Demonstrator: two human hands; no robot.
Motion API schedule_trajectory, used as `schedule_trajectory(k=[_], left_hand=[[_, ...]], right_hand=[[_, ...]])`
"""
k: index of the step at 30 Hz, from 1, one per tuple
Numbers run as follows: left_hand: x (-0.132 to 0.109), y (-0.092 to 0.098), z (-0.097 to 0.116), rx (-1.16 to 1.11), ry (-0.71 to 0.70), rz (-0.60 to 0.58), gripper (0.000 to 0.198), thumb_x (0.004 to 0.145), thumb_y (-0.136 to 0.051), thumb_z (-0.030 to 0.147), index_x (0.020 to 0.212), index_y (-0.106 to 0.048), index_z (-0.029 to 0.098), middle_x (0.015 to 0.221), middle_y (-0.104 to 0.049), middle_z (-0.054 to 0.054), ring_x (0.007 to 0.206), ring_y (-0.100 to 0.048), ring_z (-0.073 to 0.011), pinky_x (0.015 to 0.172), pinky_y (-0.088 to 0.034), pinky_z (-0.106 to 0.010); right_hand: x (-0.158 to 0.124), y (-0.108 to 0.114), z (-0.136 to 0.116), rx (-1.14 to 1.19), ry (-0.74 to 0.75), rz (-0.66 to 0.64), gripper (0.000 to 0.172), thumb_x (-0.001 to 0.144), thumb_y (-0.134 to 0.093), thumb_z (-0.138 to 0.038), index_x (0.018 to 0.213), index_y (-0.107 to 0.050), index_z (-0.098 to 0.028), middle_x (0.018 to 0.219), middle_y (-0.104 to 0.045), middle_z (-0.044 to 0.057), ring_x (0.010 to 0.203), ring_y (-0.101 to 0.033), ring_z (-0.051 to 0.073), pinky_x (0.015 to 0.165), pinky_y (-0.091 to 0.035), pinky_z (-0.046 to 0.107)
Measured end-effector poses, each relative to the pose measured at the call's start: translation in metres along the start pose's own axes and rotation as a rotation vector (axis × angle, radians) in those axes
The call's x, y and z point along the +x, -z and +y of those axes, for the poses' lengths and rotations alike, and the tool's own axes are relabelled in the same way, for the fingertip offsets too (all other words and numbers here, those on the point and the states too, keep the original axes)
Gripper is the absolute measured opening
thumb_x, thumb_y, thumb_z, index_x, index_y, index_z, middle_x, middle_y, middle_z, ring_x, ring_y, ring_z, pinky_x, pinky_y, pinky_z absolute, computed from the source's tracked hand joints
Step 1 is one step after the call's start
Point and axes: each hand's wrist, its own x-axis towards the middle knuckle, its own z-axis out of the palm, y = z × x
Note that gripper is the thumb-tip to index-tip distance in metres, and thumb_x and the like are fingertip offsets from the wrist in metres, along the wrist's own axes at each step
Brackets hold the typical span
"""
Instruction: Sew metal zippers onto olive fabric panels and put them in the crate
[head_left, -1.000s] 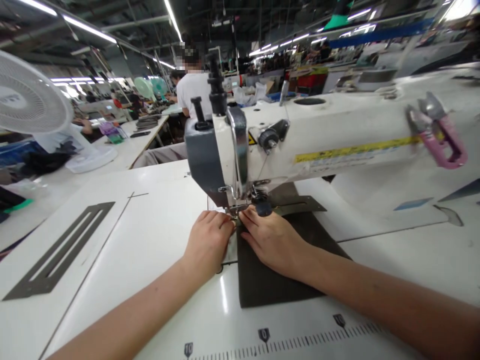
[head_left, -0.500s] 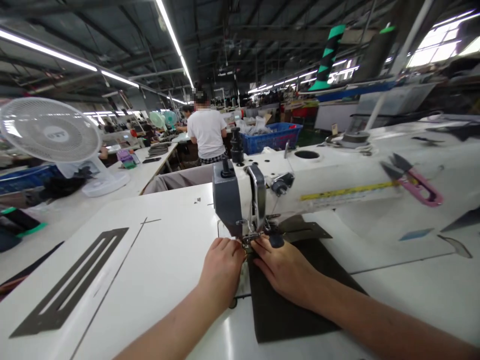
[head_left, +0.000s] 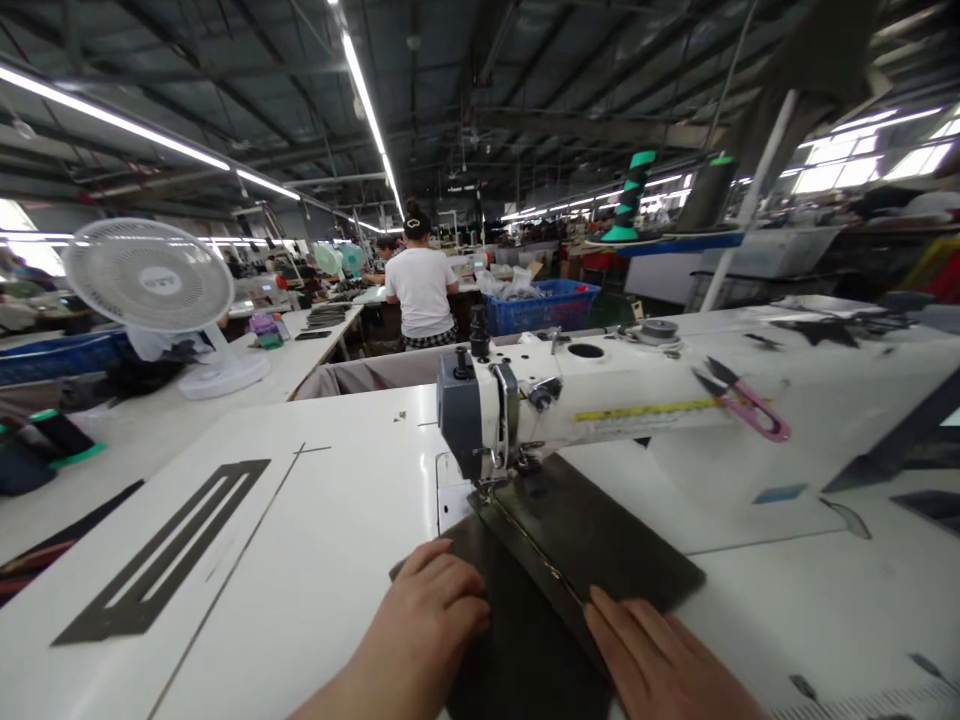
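Dark olive fabric [head_left: 600,530] lies under the needle area of a white sewing machine [head_left: 630,390], with a slit or seam line running from the needle toward the front right. My left hand [head_left: 431,620] rests on the fabric's left edge, its fingers curled together over the edge. Flat on the right part of the fabric, beside the seam line, lies my right hand [head_left: 660,655] with its fingers extended. The needle tip itself is too small to make out.
A dark slotted template [head_left: 172,550] lies on the white table at the left. Pink-handled snips [head_left: 750,405] rest on the machine arm. A white fan [head_left: 157,280] stands back left; a person in a white shirt [head_left: 421,290] is beyond, near a blue basket [head_left: 544,308].
Both hands have moved back from the needle toward me and apart. The fabric has turned and now spreads to both sides of the seam line. The head view has shifted.
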Motion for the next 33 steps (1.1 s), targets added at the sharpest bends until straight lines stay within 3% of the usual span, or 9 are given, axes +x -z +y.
schedule_trajectory(k=[6,10,14,17,22,25,27,30,33], left_hand=[[0.01,0.002,0.022,-0.15,0.068,-0.051,0.023,0.087,-0.048,0.017,0.108,-0.057,0.021,0.099,-0.062,-0.008,0.093,-0.056,-0.0195,0.085,-0.044,-0.036],[0.025,0.0,0.017,-0.232,0.09,0.058,0.015,0.084,-0.056,0.027,0.097,-0.061,0.02,0.097,-0.06,-0.008,0.092,-0.055,-0.0208,0.08,-0.046,-0.035],[0.036,-0.001,0.013,-0.231,0.043,0.09,0.009,0.086,-0.052,0.021,0.082,-0.06,0.019,0.089,-0.062,-0.005,0.085,-0.056,-0.0184,0.076,-0.045,-0.032],[0.047,0.005,0.01,-0.17,0.019,0.063,0.01,0.086,-0.047,0.015,0.084,-0.057,0.018,0.085,-0.063,-0.003,0.082,-0.057,-0.0168,0.075,-0.044,-0.029],[0.062,0.02,0.004,-0.077,0.037,-0.013,0.013,0.086,-0.043,0.017,0.083,-0.055,0.018,0.078,-0.061,-0.003,0.074,-0.058,-0.0164,0.066,-0.045,-0.026],[0.066,0.026,0.003,-0.088,0.062,-0.034,0.012,0.085,-0.044,0.014,0.084,-0.056,0.019,0.079,-0.061,-0.002,0.075,-0.059,-0.0161,0.067,-0.045,-0.025],[0.066,0.029,0.002,-0.116,0.115,-0.002,0.01,0.083,-0.047,0.011,0.084,-0.055,0.018,0.08,-0.061,-0.002,0.076,-0.059,-0.0159,0.067,-0.045,-0.025],[0.065,0.031,0.0,-0.137,0.175,0.061,0.007,0.08,-0.052,0.011,0.078,-0.052,0.018,0.077,-0.06,-0.001,0.073,-0.058,-0.0159,0.065,-0.044,-0.025],[0.066,0.03,-0.001,-0.141,0.186,0.087,0.009,0.079,-0.055,0.011,0.075,-0.051,0.018,0.074,-0.059,0.0,0.071,-0.057,-0.0156,0.064,-0.044,-0.025]], right_hand=[[0.039,0.045,-0.005,0.515,-0.362,-0.131,0.028,0.087,-0.038,-0.019,0.067,-0.057,-0.021,0.064,-0.062,0.003,0.058,-0.057,0.016,0.053,-0.043,0.026],[0.064,0.056,0.008,0.596,-0.512,-0.21,0.035,0.086,-0.042,-0.03,0.053,-0.047,-0.02,0.049,-0.053,-0.001,0.045,-0.05,0.013,0.044,-0.032,0.025],[0.072,0.064,0.021,0.564,-0.438,-0.19,0.036,0.087,-0.042,-0.029,0.052,-0.044,-0.02,0.047,-0.05,-0.002,0.043,-0.049,0.012,0.043,-0.032,0.025],[0.072,0.073,0.014,0.369,-0.28,0.009,0.03,0.088,-0.039,-0.023,0.061,-0.053,-0.021,0.06,-0.06,0.003,0.055,-0.056,0.017,0.05,-0.041,0.029],[0.075,0.04,-0.062,0.274,0.071,0.18,0.017,0.084,-0.046,-0.019,0.087,-0.063,-0.019,0.08,-0.068,0.009,0.072,-0.062,0.021,0.067,-0.049,0.033],[0.089,0.008,-0.09,0.233,0.137,-0.077,0.054,0.078,-0.054,-0.051,0.102,-0.062,-0.003,0.102,-0.064,0.021,0.096,-0.058,0.031,0.078,-0.048,0.039],[0.095,0.002,-0.079,0.127,0.014,-0.358,0.071,0.071,-0.058,-0.06,0.107,-0.06,0.0,0.109,-0.059,0.026,0.101,-0.056,0.035,0.079,-0.048,0.044],[0.091,0.018,-0.042,-0.02,-0.257,-0.671,0.046,0.079,-0.057,-0.047,0.096,-0.067,-0.005,0.086,-0.067,0.024,0.076,-0.064,0.033,0.063,-0.05,0.043],[0.082,0.035,-0.027,0.069,-0.241,-0.713,0.017,0.083,-0.055,-0.021,0.078,-0.069,-0.012,0.07,-0.068,0.014,0.064,-0.064,0.025,0.054,-0.049,0.033]])
